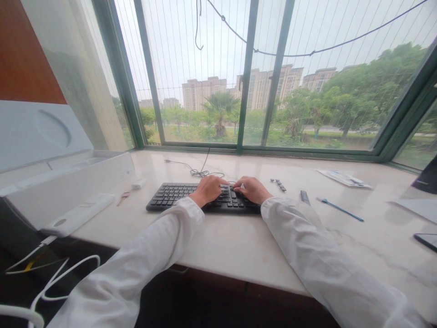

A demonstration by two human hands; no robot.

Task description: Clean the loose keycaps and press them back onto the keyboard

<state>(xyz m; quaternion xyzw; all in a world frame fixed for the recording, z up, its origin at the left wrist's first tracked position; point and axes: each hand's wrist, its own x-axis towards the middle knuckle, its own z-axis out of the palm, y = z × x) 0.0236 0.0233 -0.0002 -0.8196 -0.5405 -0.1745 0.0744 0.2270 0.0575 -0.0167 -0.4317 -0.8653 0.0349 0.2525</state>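
Note:
A black keyboard (170, 196) lies on the pale stone window counter (232, 241), its cable running back toward the window. Both my hands rest on its right half, in long white sleeves. My left hand (209, 189) is curled knuckles-up, with its fingertips pressed down among the keys. Just to its right, my right hand (253, 189) has its fingers bunched together and pointing left at the keys; the two hands nearly touch. What the fingertips hold is hidden. Several small dark keycaps (278, 184) lie loose on the counter just right of the keyboard.
A small dark tool (305, 197), a blue pen (339, 209) and a leaflet (343, 178) lie to the right. Farther right are a monitor base (414, 207) and a phone (426, 240). An open white box (68, 182) and white cables (51, 282) fill the left side.

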